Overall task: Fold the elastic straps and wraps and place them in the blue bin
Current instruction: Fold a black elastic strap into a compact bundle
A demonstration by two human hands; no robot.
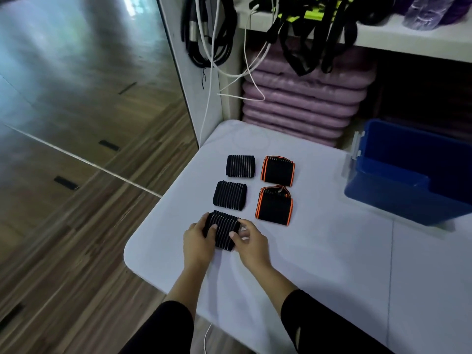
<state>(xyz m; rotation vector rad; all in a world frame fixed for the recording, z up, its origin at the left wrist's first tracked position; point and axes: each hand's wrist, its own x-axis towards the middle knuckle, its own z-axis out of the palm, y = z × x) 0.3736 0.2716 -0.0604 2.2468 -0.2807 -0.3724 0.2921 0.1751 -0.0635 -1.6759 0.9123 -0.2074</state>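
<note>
Several folded wraps lie on the white table (332, 264). My left hand (198, 238) and my right hand (249, 241) both grip the nearest black ribbed wrap (224, 232) at its two sides, thumbs on top. Beyond it lie a second black ribbed wrap (230, 196) and a third black ribbed wrap (240, 166). To their right are two black wraps with orange edges, the near orange-edged wrap (274, 206) and the far orange-edged wrap (278, 171). The blue bin (408, 180) stands at the table's right, its inside dark.
A white shelf unit stands behind the table with stacked purple mats (301, 98), hanging black straps (306, 34) and white cables (212, 72). A mirror wall (76, 72) and wooden floor lie to the left. The table's left corner is close to my left hand.
</note>
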